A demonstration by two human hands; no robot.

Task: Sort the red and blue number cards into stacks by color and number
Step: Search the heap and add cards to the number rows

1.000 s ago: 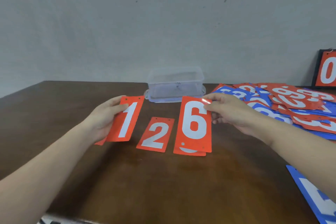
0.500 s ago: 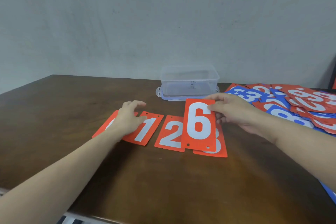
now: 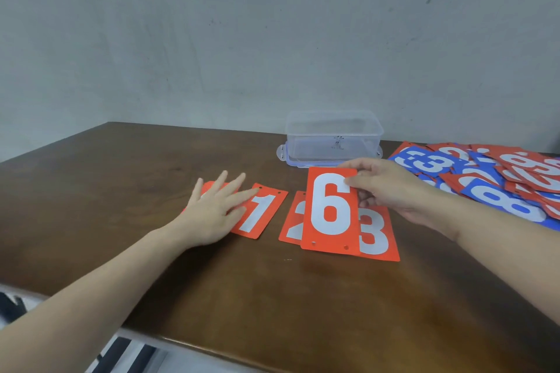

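Red number cards with white numerals, flat rectangular plastic, laid in a row on the dark brown wooden table [image 3: 151, 166]. Red card marked 1 [image 3: 260, 211] flat on the wood, tilted slightly, two small holes at its far edge. Red card marked 2 [image 3: 293, 221] flat to its right, partly covered. Red card marked 3 [image 3: 377, 232] flat further right, its left part hidden. Red card marked 6 [image 3: 331, 209] held up in front of the 2 and the 3, overlapping both, two small holes near its lower edge.

Right hand [image 3: 391, 188] pinching the upper right corner of the 6, thumb on the face, fingers curled behind. Whether the lower edge of the 6 touches the table or the cards beneath: cannot tell.

Left hand [image 3: 216, 209] flat with fingers straight and spread, pressing on the near left part of the 1 and on another red card [image 3: 207, 186] mostly hidden beneath the hand; numeral on that one not readable.

Loose heap of red and blue number cards [image 3: 485, 172] spread over the table's far right, overlapping one another, well apart from the row; a blue 3 and a blue 8 legible among them.

Clear rectangular plastic container [image 3: 333, 138] upright near the table's far edge, behind the 6, resting on what looks like its lid. Grey plaster wall [image 3: 272, 39] behind the table.
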